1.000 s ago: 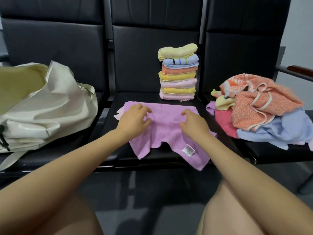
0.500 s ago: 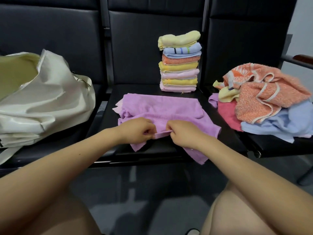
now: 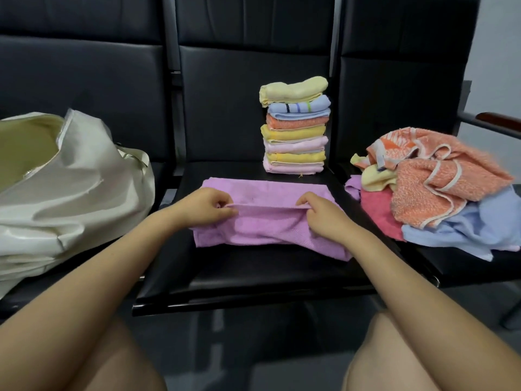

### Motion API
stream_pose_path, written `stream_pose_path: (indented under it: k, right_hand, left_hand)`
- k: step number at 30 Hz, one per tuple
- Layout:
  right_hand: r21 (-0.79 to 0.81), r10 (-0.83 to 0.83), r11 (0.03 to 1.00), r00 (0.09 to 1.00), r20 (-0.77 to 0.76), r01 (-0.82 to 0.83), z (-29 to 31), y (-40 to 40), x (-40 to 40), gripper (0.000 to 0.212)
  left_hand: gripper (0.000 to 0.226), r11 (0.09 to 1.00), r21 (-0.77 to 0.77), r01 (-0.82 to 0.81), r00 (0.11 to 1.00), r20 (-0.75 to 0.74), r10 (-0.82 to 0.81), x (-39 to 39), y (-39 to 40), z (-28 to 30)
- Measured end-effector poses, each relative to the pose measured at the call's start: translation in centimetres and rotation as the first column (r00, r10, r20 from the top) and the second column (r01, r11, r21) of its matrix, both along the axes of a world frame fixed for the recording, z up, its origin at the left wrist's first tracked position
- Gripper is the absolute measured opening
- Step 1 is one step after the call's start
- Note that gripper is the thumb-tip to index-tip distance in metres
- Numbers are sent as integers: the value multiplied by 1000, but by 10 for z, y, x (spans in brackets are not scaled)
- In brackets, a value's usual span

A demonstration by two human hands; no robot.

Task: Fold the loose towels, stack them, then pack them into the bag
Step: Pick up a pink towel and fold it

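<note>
Two hands pinch a raised fold of the purple towel (image 3: pixel 270 221) on the middle seat (image 3: pixel 253 277): left hand (image 3: pixel 205 210) at 9 o'clock, right hand (image 3: pixel 321 215) at 3. The bag (image 3: pixel 76 193) lies open far toward 9 o'clock, the folded stack (image 3: pixel 294 131) stands at 12, and loose towels (image 3: pixel 439 187) sit heaped toward 3.

A purple towel (image 3: pixel 267 218) lies across the middle black seat (image 3: pixel 253 280), and both hands pinch a raised fold along it — the left hand (image 3: pixel 207 208) near its left end, the right hand (image 3: pixel 321 214) near its right. Behind it stands a stack of folded towels (image 3: pixel 295 128). A cream bag (image 3: pixel 70 193) gapes on the left seat — loose towels (image 3: pixel 434 187) heap on the right seat.
</note>
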State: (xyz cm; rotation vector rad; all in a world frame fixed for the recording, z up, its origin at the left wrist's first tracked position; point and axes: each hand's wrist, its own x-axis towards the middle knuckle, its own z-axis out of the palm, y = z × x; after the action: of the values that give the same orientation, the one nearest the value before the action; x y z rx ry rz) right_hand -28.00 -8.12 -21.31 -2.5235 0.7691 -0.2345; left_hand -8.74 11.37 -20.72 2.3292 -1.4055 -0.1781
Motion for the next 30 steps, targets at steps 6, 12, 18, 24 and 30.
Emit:
stream_pose_path:
  k: [6, 12, 18, 24, 30]
  right_hand:
    - [52, -130, 991, 951, 282, 120, -11, -31, 5, 21]
    - [328, -385, 907, 835, 394, 264, -18, -52, 19, 26]
    - [91, -216, 976, 938, 270, 199, -38, -57, 25, 39]
    - [12, -158, 987, 968, 197, 159, -38, -61, -1, 40]
    - [-3, -139, 990, 981, 134, 141, -29, -65, -20, 51]
  left_hand:
    - [29, 990, -88, -107, 988, 102, 116, 20, 0, 6]
    - [36, 912, -364, -190, 978, -155, 142, 26, -17, 5]
    - [44, 965, -181, -190, 981, -79, 178, 29, -34, -39]
    - [45, 984, -89, -152, 988, -55, 147, 20, -17, -29]
    - [40, 997, 35, -67, 959, -273, 74, 6, -1, -15]
